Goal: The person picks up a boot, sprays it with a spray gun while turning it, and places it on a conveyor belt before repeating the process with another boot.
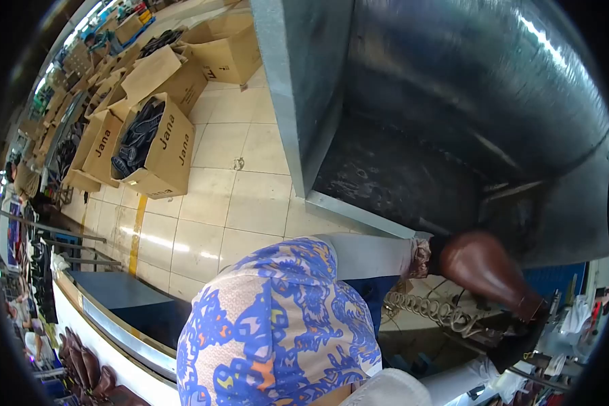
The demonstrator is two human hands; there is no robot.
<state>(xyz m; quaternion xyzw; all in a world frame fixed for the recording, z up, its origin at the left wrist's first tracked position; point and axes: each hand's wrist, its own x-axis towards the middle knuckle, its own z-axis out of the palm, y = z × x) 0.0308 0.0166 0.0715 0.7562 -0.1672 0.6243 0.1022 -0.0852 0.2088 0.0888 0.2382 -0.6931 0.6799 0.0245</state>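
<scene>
Brown, glossy leather fills the right of the head view: a rounded, tapering shoe-like piece [479,260] by the lower edge of the grey metal booth [413,155]. I've got the left arm reaching across, its pale sleeve [375,256] ending in a patterned cuff, the dark left hand [439,254] right against the broad end. Down below, the right arm stretches out, the dark right hand [516,346] near the narrow end. Fingers are hidden on both; I can't tell their grip.

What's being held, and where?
A brown, shoe-like item: the left hand at its broad rounded end, the right hand at its narrow end. Finger placement is too dark to tell.
</scene>
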